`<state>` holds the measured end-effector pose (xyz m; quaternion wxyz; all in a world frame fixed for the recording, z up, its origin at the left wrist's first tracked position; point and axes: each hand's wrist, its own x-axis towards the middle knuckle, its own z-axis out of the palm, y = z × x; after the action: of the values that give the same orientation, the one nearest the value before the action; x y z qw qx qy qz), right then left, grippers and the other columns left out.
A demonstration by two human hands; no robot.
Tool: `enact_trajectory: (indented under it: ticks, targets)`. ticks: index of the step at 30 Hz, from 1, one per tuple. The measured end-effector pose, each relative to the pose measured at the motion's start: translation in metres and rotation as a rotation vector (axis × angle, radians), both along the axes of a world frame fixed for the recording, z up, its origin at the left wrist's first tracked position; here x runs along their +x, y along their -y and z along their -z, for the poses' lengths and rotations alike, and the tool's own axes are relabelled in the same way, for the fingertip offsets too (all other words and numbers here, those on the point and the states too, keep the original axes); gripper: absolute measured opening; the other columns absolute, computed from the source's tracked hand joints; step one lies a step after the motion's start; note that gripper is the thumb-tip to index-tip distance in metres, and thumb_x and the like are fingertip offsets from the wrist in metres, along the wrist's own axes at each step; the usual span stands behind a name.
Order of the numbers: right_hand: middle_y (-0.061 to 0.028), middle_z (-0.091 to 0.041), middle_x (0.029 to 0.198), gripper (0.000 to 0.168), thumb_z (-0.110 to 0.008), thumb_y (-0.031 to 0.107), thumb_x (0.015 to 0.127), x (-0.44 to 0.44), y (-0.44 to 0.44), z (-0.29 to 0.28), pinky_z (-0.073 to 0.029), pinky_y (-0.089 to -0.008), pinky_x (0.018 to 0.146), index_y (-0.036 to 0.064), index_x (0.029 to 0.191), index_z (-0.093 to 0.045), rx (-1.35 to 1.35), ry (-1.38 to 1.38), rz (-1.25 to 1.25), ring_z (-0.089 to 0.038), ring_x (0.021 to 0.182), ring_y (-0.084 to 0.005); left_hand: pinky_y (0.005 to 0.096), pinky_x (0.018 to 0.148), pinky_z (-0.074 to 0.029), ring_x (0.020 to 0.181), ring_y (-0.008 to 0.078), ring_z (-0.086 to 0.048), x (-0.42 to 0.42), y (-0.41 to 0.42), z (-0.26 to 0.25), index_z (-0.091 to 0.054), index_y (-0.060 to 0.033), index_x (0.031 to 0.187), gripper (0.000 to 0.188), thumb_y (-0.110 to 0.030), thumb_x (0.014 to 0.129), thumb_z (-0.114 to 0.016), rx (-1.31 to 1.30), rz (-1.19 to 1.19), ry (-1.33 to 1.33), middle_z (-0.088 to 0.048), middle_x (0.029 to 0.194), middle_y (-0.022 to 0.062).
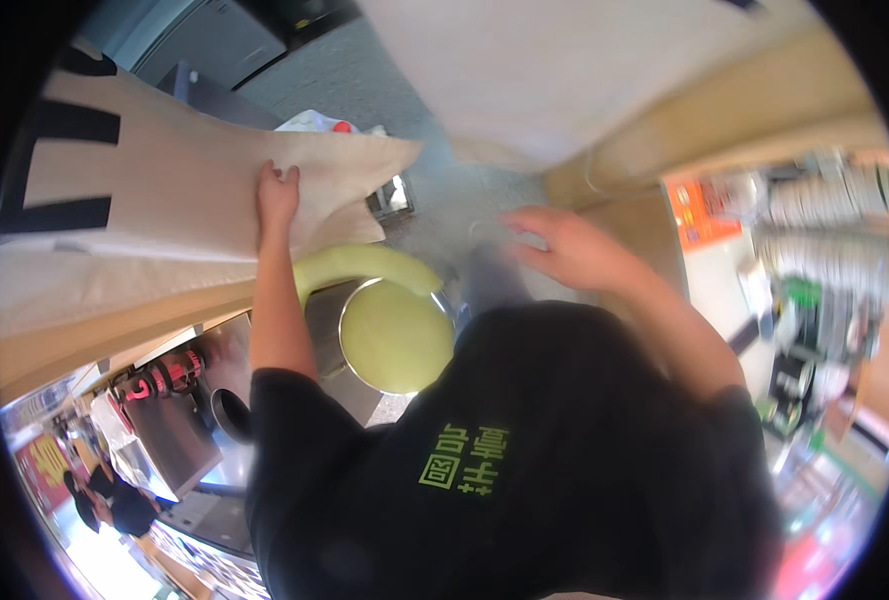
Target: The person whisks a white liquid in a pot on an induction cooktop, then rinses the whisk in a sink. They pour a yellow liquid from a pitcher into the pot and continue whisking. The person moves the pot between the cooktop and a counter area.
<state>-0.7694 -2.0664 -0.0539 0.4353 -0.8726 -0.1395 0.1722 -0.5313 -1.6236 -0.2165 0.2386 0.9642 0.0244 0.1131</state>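
Observation:
My left hand [278, 196] presses against a beige cloth door curtain [189, 187], the fingers spread a little on the fabric. Large black marks are printed on this panel. A second pale curtain panel [549, 67] hangs at the upper right. Between the panels my right hand [560, 244] is held out over the grey floor [444, 202], slightly blurred, its fingers apart and nothing in them. Close by my left forearm is a stool or chair with a round green padded seat [398, 336] and a curved green backrest [369, 264].
On the right a shelf or counter bears stacked bowls or cups [827, 202] and an orange sign [699, 214]. A steel counter [170, 427] with a dark round pan [232, 414] lies lower left; another person [114, 499] stands beyond it. A grey cabinet [211, 45] is past the curtain.

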Motion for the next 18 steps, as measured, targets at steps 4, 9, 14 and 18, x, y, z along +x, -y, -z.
enact_trajectory:
  ticks: [4,9,14,18]
  targets:
    - [-0.0183,-0.049,0.14,0.057,-0.06,0.035,0.094,0.185,-0.004,-0.003,-0.049,-0.0389,0.093,0.004,0.139,-0.045,0.123,0.213,-0.219,-0.059,0.112,-0.0295,0.044,0.09,-0.049,0.102,0.0371,-0.063,0.065,0.033,-0.014,-0.045,0.0065,0.134,0.066,-0.033,0.086,-0.067,-0.125,-0.056,-0.295,-0.064,0.112,0.0206]
    - [-0.0245,-0.039,0.145,0.07,-0.067,0.023,0.091,0.396,0.065,0.002,-0.044,-0.04,0.102,0.005,0.148,-0.032,0.488,0.109,0.481,-0.048,0.128,-0.0288,0.0299,0.067,-0.053,0.083,0.0173,-0.066,0.135,0.098,-0.022,-0.038,0.0046,0.138,0.061,-0.024,0.091,-0.064,-0.863,-0.191,-0.381,-0.065,0.105,0.0131]
    - [-0.0192,-0.05,0.14,0.056,-0.069,0.024,0.089,0.604,0.187,0.029,-0.04,-0.0398,0.107,0.005,0.138,-0.05,0.136,0.44,0.799,-0.048,0.129,-0.0288,0.0379,0.089,-0.051,0.105,0.0303,-0.064,0.291,0.095,0.012,-0.042,0.0064,0.136,0.062,-0.026,0.089,-0.066,-0.489,-0.316,-0.139,-0.057,0.128,0.0227]
    - [-0.0109,-0.061,0.126,0.052,-0.066,0.022,0.093,0.769,0.308,0.122,-0.046,-0.0311,0.096,0.003,0.138,-0.048,0.581,0.123,0.834,-0.059,0.112,-0.0191,0.0488,0.088,-0.048,0.103,0.0433,-0.059,0.394,0.063,0.069,-0.061,0.0011,0.111,0.04,-0.034,0.094,-0.053,-0.165,-0.356,-0.318,-0.061,0.112,0.025]
